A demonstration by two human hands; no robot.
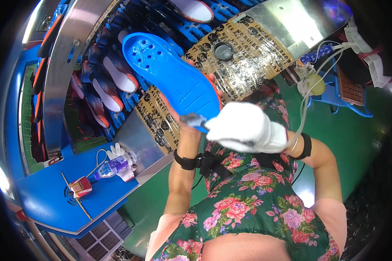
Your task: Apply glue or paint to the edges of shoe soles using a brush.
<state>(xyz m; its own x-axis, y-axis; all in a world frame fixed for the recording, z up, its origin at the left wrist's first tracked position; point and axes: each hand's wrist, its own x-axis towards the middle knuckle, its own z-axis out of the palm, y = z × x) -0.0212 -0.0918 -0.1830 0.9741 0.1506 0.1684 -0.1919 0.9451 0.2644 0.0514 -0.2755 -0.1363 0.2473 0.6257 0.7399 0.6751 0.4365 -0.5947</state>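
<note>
A blue shoe sole (178, 82) lies tilted in my left hand (171, 112), which supports it from below. My bare fingertips curl up along its right side, while most of the palm is hidden under it. Small round holes mark the far end of the sole, shallow grooves cross its nearer half, and its surface looks wet and shiny. My right hand (246, 128) wears a white glove and is closed around a brush. The dark bristles of the brush (193, 120) are at the sole's near end, blurred by motion; its handle is mostly hidden in the glove.
A ledge covered with printed tape (252, 54) bears a dark round pot (223, 51). Shoe uppers (117, 74) hang on racks behind. On the blue table (43, 195) lie a bottle (117, 165) and a red box (81, 187). Pale hoses (307, 104) hang near my right wrist.
</note>
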